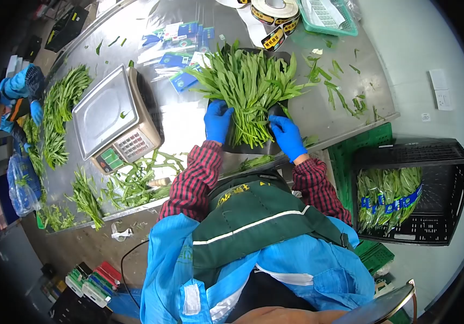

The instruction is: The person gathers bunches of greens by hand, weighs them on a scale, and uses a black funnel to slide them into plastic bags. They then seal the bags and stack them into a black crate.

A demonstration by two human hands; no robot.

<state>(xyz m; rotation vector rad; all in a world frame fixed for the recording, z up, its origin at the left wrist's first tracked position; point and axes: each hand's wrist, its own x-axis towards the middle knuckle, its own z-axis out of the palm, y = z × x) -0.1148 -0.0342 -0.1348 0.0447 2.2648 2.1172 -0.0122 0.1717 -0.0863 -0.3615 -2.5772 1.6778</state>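
Observation:
A thick bunch of leafy greens (pixel 248 81), long-leaved with pale green stems, lies on a black tray or sheet (pixel 279 110) at the table's near edge. My left hand (pixel 218 122), in a blue glove, presses against the bunch's left side with its fingers curled in. On the right, my gloved right hand (pixel 287 136) has its fingertips bent in against the stems and the black edge. Part of the fingers of both hands is hidden by the leaves. Above the left hand are flat printed plastic bags (pixel 180 62).
Left of me stands a weighing scale (pixel 115 121), with piles of greens (pixel 64 110) beyond it. A roll of labels (pixel 275 8) and a green basket (pixel 329 19) sit at the back. A black crate (pixel 410 154) holds packed greens on the right. Another person in blue (pixel 21 89) is at far left.

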